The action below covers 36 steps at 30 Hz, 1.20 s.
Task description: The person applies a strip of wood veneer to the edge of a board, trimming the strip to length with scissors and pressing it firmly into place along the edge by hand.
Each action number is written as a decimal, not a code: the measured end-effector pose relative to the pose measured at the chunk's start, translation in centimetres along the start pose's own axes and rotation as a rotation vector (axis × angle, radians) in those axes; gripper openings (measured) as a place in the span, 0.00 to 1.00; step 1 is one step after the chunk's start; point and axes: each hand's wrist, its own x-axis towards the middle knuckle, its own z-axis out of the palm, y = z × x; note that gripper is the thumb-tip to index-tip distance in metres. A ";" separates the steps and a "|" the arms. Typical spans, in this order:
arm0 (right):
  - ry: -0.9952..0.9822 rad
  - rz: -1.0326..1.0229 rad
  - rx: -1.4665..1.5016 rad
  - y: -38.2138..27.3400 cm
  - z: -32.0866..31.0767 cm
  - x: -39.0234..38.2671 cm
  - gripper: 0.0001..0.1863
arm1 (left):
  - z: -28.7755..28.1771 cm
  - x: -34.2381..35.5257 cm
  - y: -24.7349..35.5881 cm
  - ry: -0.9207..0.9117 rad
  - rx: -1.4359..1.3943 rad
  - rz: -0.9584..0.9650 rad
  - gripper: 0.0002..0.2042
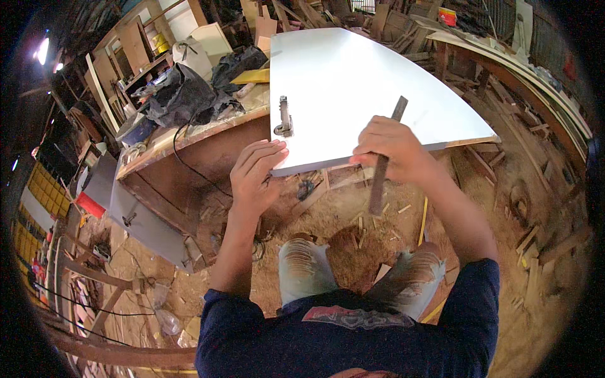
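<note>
A large white panel with one curved side lies in front of me. A metal hinge-like fitting is on it near its left edge. My left hand grips the panel's lower-left corner, fingers over the top. My right hand is closed around a long, flat, dark bar, possibly a file, held at a slant at the panel's front edge. The right fingertips are close to that edge; whether they touch it I cannot tell.
A cluttered bench with black cloth, containers and a cord is at the left. Stacked boards stand at the right. Wood offcuts litter the floor around my knees. A leaning grey panel and a low wooden frame are at lower left.
</note>
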 end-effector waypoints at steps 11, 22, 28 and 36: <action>0.009 -0.163 -0.117 -2.6 8.5 6.5 0.14 | 0.6 -1.7 0.5 0.084 -0.280 -0.191 0.25; 0.159 -0.047 -0.266 -4.1 10.7 7.0 0.14 | 1.2 -3.3 -1.4 0.093 -0.132 -0.270 0.21; 0.110 0.026 -0.371 -3.1 6.0 1.7 0.13 | 0.2 -0.4 0.4 0.021 -0.100 0.028 0.15; 0.166 0.194 -0.277 1.8 -6.8 -8.4 0.08 | -0.4 -0.4 0.1 -0.079 0.099 0.161 0.15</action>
